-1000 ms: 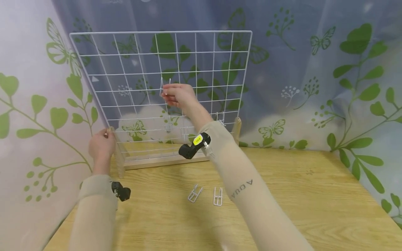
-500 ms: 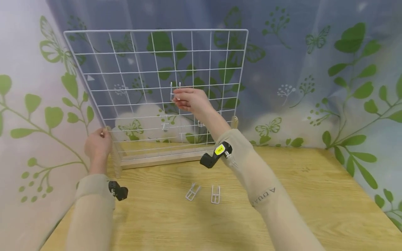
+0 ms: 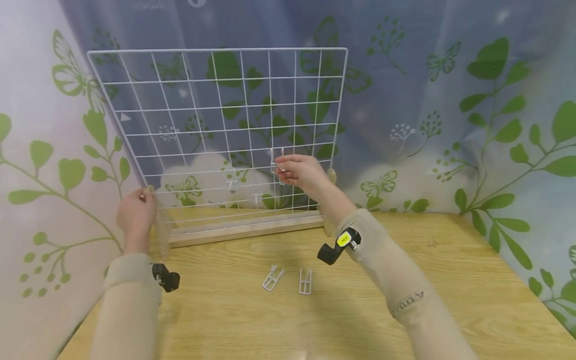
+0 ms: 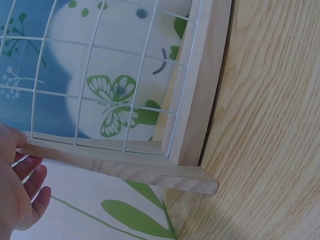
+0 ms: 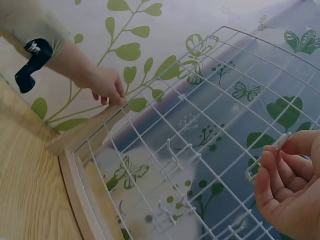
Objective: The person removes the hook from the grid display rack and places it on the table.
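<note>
A white wire grid panel (image 3: 216,50) stands upright in a wooden base. At its left, my left hand (image 3: 136,212) grips the top end of the wooden side post (image 4: 130,169), thumb and fingers on opposite sides in the left wrist view. My right hand (image 3: 306,175) pinches a small white wire hook (image 3: 272,166) between thumb and fingertips, close in front of the lower right part of the grid. The hook's prongs point up; its lower part is partly hidden by the fingers. Other white hooks (image 5: 173,154) hang on the lower grid wires.
Two more white wire hooks lie on the wooden table before the base: a tilted one (image 3: 270,280) and a straight one (image 3: 305,282). The base's front rail (image 3: 243,231) runs along the grid's bottom. A leaf-printed curtain (image 3: 427,165) hangs behind and at the sides.
My right hand has moved right and down across the grid with the hook held. My left hand keeps its hold on the post. The head view has shifted slightly.
</note>
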Tool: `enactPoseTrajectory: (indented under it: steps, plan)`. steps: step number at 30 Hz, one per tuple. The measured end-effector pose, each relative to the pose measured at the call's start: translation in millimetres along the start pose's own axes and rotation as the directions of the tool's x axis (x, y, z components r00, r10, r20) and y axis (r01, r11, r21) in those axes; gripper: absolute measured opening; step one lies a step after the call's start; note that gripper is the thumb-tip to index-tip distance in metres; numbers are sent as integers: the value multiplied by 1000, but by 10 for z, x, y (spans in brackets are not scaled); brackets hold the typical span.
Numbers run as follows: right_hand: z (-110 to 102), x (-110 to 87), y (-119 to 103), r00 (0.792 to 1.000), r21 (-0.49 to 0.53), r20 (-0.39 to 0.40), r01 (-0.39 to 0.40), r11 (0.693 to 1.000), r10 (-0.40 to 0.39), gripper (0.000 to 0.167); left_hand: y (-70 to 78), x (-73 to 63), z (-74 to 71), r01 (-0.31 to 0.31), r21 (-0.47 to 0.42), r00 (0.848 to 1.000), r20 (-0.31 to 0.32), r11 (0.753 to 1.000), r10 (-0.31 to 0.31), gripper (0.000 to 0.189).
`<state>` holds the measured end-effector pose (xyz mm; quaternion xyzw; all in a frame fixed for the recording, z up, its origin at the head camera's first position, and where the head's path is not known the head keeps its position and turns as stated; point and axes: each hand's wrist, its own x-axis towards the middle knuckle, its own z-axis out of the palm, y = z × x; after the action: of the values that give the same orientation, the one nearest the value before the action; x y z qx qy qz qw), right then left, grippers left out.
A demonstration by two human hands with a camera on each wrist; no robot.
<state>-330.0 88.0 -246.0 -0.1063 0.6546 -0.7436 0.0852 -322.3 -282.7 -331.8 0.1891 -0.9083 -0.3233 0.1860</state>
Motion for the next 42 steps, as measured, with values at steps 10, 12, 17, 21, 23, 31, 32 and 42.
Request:
enactPoseTrajectory:
  steps: [10,12,17,21,23,31,32,42]
  plan:
    - [-342,-306,100,1000,-32,8,-25,999,25,36,40,41,-11,-16,21,1000,-22,1000,16,51]
    - [-411,-358,142,999,-43,9,-33,999,34,36,47,49,-12,-18,23,999,-43,1000,19,51]
    - [-594,-478,294,998,-84,16,-63,994,64,36,35,53,-12,-14,21,999,-34,1000,15,50]
    - [-720,-580,441,995,-90,28,-96,991,99,38,5,46,1,2,12,1000,-3,1000,-2,49]
    - [-783,-629,517,993,-93,31,-109,990,112,37,-8,45,13,3,17,1000,-11,1000,-3,49]
    - [-988,-794,805,986,-96,33,-161,982,165,34,-11,21,19,-6,32,1000,-17,999,7,49]
    - [-1007,-811,839,984,-90,30,-171,981,174,34,-9,19,14,-5,32,1000,-15,999,5,49]
    - [-1117,-989,1139,972,-80,43,-225,971,229,34,9,0,-10,-4,16,1000,-4,1000,4,49]
